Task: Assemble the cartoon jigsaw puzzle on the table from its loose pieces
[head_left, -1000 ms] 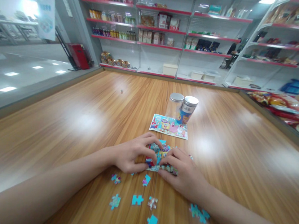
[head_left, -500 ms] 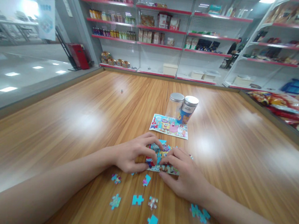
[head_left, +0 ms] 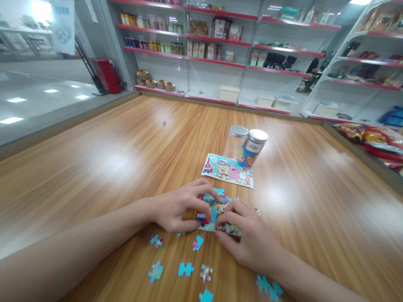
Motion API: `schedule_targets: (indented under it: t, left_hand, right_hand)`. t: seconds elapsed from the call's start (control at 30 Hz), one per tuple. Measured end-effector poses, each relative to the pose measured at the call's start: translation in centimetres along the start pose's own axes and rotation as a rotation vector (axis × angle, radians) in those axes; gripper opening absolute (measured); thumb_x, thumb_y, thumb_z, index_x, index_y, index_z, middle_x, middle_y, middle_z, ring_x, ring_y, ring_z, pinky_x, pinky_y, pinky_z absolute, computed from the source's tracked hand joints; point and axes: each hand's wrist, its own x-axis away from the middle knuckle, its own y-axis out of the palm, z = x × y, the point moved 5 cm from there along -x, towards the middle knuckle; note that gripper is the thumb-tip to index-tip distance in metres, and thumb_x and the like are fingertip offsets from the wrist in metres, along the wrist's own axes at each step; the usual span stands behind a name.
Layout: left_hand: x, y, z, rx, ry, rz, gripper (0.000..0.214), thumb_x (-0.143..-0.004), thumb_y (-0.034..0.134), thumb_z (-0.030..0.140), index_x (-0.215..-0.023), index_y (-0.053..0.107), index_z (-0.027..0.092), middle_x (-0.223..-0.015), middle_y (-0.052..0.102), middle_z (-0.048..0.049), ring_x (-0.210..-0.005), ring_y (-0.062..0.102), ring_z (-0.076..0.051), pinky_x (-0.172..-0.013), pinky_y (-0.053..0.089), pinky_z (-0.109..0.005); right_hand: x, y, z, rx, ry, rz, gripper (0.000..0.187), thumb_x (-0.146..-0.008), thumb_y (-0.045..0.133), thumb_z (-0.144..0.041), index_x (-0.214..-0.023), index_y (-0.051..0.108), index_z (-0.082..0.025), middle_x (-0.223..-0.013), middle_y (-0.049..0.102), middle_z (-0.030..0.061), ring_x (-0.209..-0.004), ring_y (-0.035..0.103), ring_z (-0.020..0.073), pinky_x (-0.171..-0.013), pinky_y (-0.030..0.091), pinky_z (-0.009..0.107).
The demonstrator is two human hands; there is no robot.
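Head view | left hand [head_left: 176,205], right hand [head_left: 249,240] | fingers [head_left: 202,186] curled together on jigsaw pieces [head_left: 212,211] | jar label [head_left: 248,155] unreadable

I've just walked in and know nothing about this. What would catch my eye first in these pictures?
The left hand and right hand are curled over a colourful cartoon jigsaw puzzle in the middle of a long wooden table. Loose blue pieces lie nearer the person, with a printed picture card and two lidded jars beyond. Red-edged shop shelves fill the background.
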Motion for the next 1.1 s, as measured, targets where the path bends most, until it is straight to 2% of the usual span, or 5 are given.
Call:
schedule_targets:
  t: [1.1]
  left_hand:
    - [0.02,0.03,-0.09,0.018,0.018,-0.011,0.021,-0.079,0.066,0.02,-0.099,0.074,0.023,-0.134,0.055,-0.0107,-0.124,0.048,-0.032,-0.111,0.041,-0.054]
  right_hand:
    - [0.07,0.05,0.09,0.015,0.01,0.001,0.009,-0.091,0.063,-0.019,-0.095,0.069,-0.024,-0.097,0.06,0.0064,-0.094,0.056,0.0235,-0.085,0.048,0.041]
